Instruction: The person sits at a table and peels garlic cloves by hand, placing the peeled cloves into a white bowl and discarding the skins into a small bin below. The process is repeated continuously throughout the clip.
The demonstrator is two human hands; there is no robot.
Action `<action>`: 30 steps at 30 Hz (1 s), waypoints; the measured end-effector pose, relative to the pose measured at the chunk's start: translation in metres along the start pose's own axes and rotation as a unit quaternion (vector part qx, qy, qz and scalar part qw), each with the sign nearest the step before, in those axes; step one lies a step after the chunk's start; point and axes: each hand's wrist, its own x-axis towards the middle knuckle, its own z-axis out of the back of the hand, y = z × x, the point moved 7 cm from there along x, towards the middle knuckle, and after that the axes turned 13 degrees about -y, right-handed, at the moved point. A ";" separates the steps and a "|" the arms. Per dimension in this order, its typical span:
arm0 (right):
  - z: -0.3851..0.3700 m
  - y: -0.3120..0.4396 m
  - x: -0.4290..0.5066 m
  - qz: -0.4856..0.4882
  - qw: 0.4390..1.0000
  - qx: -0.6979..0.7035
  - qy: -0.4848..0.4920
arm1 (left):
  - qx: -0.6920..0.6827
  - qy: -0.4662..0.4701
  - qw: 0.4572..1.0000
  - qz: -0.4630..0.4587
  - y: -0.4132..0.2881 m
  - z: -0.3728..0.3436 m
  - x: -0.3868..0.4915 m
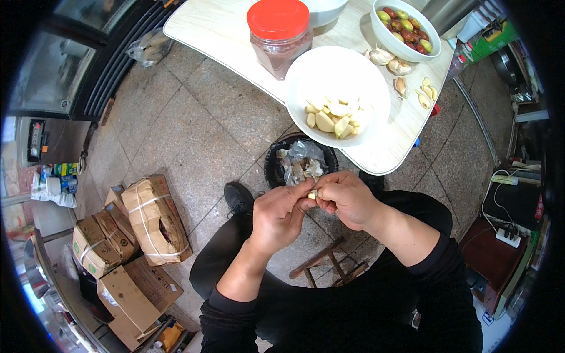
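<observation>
My left hand (280, 214) and my right hand (348, 198) meet over a black-lined waste bin (269, 167) that holds garlic skins and clear plastic. Between the fingertips of both hands is a small garlic clove (312, 194), mostly covered by them. Just above the hands, a white bowl (304, 70) with peeled garlic cloves (329, 121) stands at the edge of the table (216, 31). To its right on the tabletop lie garlic bulbs (382, 56), a loose unpeeled clove (400, 87) and several pale cloves or slices (426, 93).
A red-lidded jar (279, 44) and a bowl of jujubes (379, 35) stand on the table. Cardboard boxes (154, 220) are stacked on the floor at the left. A wooden stool (318, 258) shows below my hands. A power strip (507, 237) lies at the right.
</observation>
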 end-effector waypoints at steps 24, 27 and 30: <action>-0.001 0.036 -0.005 0.294 0.879 -0.357 -0.114 | -0.243 -0.208 0.855 0.408 0.065 0.014 -0.021; 0.001 0.033 0.000 0.267 0.877 -0.383 -0.117 | -0.223 -0.192 0.872 0.392 0.061 0.012 -0.019; 0.001 0.030 0.002 0.244 0.894 -0.356 -0.119 | -0.201 -0.173 0.884 0.386 0.058 0.007 -0.020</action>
